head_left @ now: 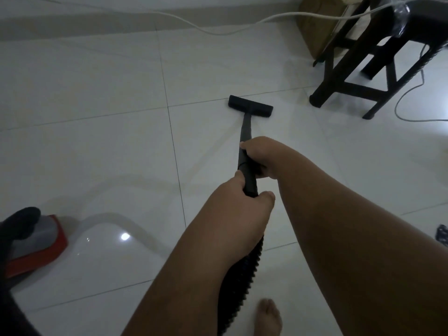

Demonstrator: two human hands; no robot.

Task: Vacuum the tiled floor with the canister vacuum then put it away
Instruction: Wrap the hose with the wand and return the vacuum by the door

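Ahead and to the right of my fingers stands a dark stool (358,76), near the floor head (251,106) but apart from it. A brown package (312,27) sits behind the stool. A white cable (218,30) runs across the tiled floor (97,117) well beyond my hands, and a thinner cable (412,112) loops to the right of the stool.

My right hand (261,158) grips the black wand (244,132), fingers curled round it. My left hand (242,204) grips it just below, where the ribbed hose (244,275) begins. The floor head, black and flat, lies on the tiles straight ahead. The canister (36,241), red and grey, sits back and left of my left hand. My bare foot (268,316) is beside the hose.
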